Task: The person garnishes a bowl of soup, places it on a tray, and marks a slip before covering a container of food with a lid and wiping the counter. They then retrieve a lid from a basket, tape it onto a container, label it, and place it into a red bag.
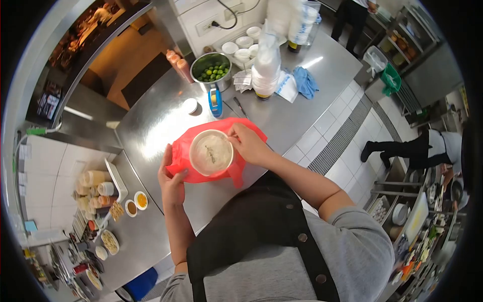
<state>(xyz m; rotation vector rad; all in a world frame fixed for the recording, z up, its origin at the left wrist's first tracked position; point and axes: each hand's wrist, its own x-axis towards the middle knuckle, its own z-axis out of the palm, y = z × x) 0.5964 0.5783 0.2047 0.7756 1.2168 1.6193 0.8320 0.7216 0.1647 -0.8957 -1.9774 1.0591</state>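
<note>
A round white container (211, 152) with a pale lid or contents and a small dark marking sits over a red plastic bag (190, 135) above the steel table. My right hand (246, 143) pinches the container's right rim. On the left, my left hand (172, 176) is wrapped round the edge of the red bag, thumb on top and fingers along its side. The bag spreads out beneath and around the container.
Beyond the bag are a blue tape dispenser (215, 102), a small white cup (190, 105), a metal bowl of limes (211, 70), stacked cups (265, 73) and a blue cloth (305, 82). Food bowls (109, 242) stand at left. Two people are at right.
</note>
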